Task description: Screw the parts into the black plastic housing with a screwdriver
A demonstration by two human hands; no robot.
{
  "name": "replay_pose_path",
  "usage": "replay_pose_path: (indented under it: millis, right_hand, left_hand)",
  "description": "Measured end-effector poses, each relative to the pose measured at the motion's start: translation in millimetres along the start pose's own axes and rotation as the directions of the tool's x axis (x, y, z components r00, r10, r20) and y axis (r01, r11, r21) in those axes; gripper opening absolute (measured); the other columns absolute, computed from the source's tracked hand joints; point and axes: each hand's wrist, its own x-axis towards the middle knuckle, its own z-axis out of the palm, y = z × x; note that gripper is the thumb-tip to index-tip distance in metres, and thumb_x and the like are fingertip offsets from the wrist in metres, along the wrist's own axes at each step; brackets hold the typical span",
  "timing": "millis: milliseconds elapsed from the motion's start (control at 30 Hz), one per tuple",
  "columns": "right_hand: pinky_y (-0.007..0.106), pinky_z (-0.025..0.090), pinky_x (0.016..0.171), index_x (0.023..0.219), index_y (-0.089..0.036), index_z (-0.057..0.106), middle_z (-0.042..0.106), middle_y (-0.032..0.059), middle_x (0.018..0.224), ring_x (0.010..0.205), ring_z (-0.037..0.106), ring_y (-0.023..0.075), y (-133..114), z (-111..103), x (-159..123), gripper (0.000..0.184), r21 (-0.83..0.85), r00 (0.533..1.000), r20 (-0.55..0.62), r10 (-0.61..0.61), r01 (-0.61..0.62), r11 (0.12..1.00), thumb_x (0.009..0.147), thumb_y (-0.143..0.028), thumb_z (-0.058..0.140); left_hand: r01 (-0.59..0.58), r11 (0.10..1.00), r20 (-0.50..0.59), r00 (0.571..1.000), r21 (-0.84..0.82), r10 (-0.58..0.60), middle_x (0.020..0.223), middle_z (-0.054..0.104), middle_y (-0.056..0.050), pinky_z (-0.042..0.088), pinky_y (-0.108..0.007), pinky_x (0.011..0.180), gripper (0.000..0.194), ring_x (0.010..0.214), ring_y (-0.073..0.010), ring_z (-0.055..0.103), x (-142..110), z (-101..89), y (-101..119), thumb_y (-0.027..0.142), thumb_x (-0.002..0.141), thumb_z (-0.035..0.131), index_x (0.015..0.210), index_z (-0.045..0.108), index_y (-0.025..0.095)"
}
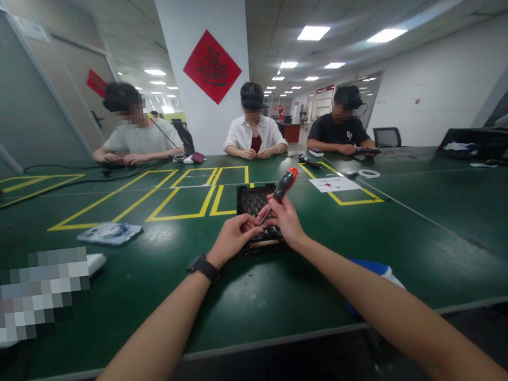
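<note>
My right hand (pixel 289 222) is closed around a screwdriver (pixel 287 182) with a black and red handle, its shaft slanting down to the left. At the shaft's lower end my left hand (pixel 234 240), with a dark band on the wrist, has its fingers pinched together. What sits between those fingertips is too small to make out. Both hands are over an open black case (pixel 246 200) with a patterned inside, lying on the green table (pixel 248 301). My hands cover part of the case.
A phone (pixel 109 233) lies to the left, near a blurred pale object (pixel 32 298). On the right are a blue and white item (pixel 376 271) partly behind my forearm, a paper sheet (pixel 334 184) and a white ring (pixel 369 173). Three people sit across the table, which bears yellow tape outlines.
</note>
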Motion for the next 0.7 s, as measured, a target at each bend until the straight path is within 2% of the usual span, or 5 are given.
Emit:
replay_pose_path:
  millis: [67,167,433,600,700]
  right_hand:
    - [0.022,0.051,0.049,0.098,-0.022,0.041,0.059,-0.0046,0.063,0.056,0.059,0.0104,1.2,0.8,0.1,0.027,0.006,1.000,0.023,-0.020,0.019,1.000,0.081,-0.040,0.052]
    - [0.023,0.052,0.051,0.099,-0.022,0.041,0.060,-0.0041,0.065,0.057,0.060,0.0109,1.9,1.7,0.1,0.027,0.014,0.998,0.054,-0.035,0.034,0.999,0.082,-0.040,0.052]
    - [0.026,0.052,0.055,0.101,-0.022,0.041,0.062,-0.0033,0.065,0.060,0.062,0.0122,1.4,-1.2,1.4,0.028,0.081,1.000,0.021,0.013,-0.015,0.997,0.081,-0.040,0.051]
    - [0.025,0.052,0.054,0.101,-0.022,0.041,0.062,-0.0034,0.066,0.059,0.061,0.0115,3.2,-1.6,3.0,0.029,0.064,1.000,0.013,0.008,-0.009,0.998,0.081,-0.040,0.052]
    - [0.025,0.052,0.054,0.100,-0.023,0.041,0.062,-0.0032,0.067,0.059,0.061,0.0113,2.9,-0.6,2.1,0.028,0.040,1.000,0.027,0.003,-0.004,0.999,0.081,-0.040,0.053]
  left_hand:
    - [0.012,1.000,-0.014,1.000,0.006,-0.012,0.066,0.059,0.000,0.038,-0.021,0.055,0.035,0.057,-0.0100,0.048,0.1,0.7,-1.5,0.046,0.071,0.063,0.083,0.062,0.013]
    - [0.018,0.999,-0.002,1.000,0.027,-0.018,0.065,0.058,0.000,0.037,-0.021,0.055,0.034,0.056,-0.0097,0.046,1.1,0.9,-4.8,0.047,0.074,0.060,0.079,0.061,0.013]
    - [-0.087,0.993,0.051,0.995,0.085,0.083,0.079,0.061,-0.003,0.041,-0.027,0.071,0.028,0.074,-0.0149,0.053,4.6,-2.2,-3.6,0.039,0.084,0.046,0.082,0.061,0.015]
    - [-0.022,0.999,0.051,0.998,0.047,0.020,0.068,0.056,0.001,0.038,-0.023,0.059,0.027,0.061,-0.0113,0.047,3.2,-0.6,-0.8,0.042,0.079,0.054,0.080,0.058,0.015]
    - [-0.030,0.999,0.035,0.999,0.040,0.029,0.066,0.054,0.002,0.036,-0.021,0.056,0.028,0.059,-0.0102,0.045,3.3,-0.1,-2.0,0.043,0.075,0.059,0.078,0.057,0.015]
